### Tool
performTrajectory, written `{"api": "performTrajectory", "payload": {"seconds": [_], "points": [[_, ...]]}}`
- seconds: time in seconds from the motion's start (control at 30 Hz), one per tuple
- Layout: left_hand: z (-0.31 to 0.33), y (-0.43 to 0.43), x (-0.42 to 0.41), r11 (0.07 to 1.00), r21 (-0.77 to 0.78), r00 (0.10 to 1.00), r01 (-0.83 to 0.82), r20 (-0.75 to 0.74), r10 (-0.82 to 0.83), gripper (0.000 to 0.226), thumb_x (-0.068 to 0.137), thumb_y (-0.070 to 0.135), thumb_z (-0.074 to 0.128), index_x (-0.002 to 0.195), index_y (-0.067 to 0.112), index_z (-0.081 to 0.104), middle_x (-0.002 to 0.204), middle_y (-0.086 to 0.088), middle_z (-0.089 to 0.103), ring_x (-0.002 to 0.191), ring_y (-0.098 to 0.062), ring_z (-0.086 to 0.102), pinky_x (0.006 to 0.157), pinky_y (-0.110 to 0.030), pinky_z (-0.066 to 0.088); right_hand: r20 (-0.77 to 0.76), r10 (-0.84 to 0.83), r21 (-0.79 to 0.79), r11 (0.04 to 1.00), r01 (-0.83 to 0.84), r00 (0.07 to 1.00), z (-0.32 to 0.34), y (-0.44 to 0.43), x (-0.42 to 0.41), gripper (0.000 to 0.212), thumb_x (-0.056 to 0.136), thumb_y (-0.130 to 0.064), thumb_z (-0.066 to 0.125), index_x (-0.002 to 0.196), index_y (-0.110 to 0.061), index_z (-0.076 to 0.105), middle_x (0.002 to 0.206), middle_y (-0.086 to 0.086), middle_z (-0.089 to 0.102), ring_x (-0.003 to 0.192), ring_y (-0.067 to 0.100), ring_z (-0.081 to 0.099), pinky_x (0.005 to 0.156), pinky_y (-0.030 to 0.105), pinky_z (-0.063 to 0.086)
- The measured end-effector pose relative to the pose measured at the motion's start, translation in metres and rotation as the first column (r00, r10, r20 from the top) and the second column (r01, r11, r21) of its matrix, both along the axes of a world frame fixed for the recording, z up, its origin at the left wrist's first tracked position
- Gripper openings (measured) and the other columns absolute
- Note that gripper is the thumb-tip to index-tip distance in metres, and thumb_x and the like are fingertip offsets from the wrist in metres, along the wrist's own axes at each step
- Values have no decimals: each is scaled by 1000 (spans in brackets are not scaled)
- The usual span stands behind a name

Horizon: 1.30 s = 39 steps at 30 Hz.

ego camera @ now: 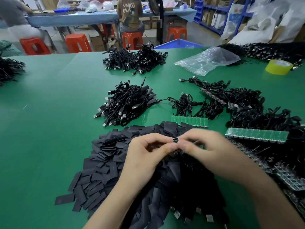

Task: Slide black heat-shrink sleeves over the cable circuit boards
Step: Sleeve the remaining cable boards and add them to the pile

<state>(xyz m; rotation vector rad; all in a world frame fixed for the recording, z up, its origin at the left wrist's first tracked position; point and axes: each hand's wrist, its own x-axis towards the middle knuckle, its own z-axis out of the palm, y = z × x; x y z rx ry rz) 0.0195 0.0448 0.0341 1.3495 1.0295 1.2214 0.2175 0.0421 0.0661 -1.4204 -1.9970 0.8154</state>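
My left hand [145, 152] and my right hand [208, 149] meet fingertip to fingertip above a heap of flat black heat-shrink sleeves [105, 166]. Between the fingertips of both hands sits a small green circuit board [175, 140] with black parts on it. Whether a sleeve is on the board is hidden by the fingers. Its cable runs down out of sight under my hands. Rows of joined green boards [189, 121] with black cables lie just beyond.
Bundles of black USB cables [127, 103] lie mid-table, with more at the back [135, 60] and right. A long strip of boards [257, 135] lies at right. A clear plastic bag [208, 61] and yellow tape roll [279, 66] sit far right. A person sits beyond the green table [49, 104].
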Motion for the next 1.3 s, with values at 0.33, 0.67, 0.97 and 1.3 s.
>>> {"api": "performTrajectory", "payload": {"seconds": [0.33, 0.67, 0.97, 1.3], "points": [[-17, -29, -23, 926, 350, 877, -140, -391, 280, 4, 91, 34, 69, 92, 37, 72, 85, 10, 69, 76, -14, 64, 67, -22, 48, -221, -6, -122, 992, -22, 975, -32, -3, -19, 26, 105, -34, 50, 86, -28, 68, 78, -7, 77, 67, 9, 64, 71, 35, 48], [22, -72, -53, 985, -119, 49, 129, -991, -126, 75, 59, 100, 41, 90, 32, 42, 70, 6, 50, 75, -12, 54, 63, -23, 40, -606, -178, -144, 983, 113, 775, -46, -2, -32, 29, 103, -32, 44, 81, -19, 57, 56, -6, 34, 48, 13, 33, 48, 33, 42], [16, -77, -45, 973, -196, -26, 120, -981, -194, 36, 87, 60, 55, 110, 34, 47, 111, 15, 58, 106, -15, 61, 80, -25, 44, -588, -166, -80, 986, 147, 792, -30, 0, -37, 28, 100, -39, 49, 81, -26, 64, 53, -11, 35, 50, 12, 30, 50, 41, 27], [15, -91, -51, 989, -38, 113, 144, -992, -55, 41, 88, 67, 46, 122, 45, 40, 123, 22, 52, 110, -2, 59, 81, -20, 49, -315, -141, -23, 990, 141, 939, -30, 1, -48, 28, 101, -45, 51, 85, -27, 66, 53, -5, 32, 52, 13, 26, 53, 28, 25]]}}
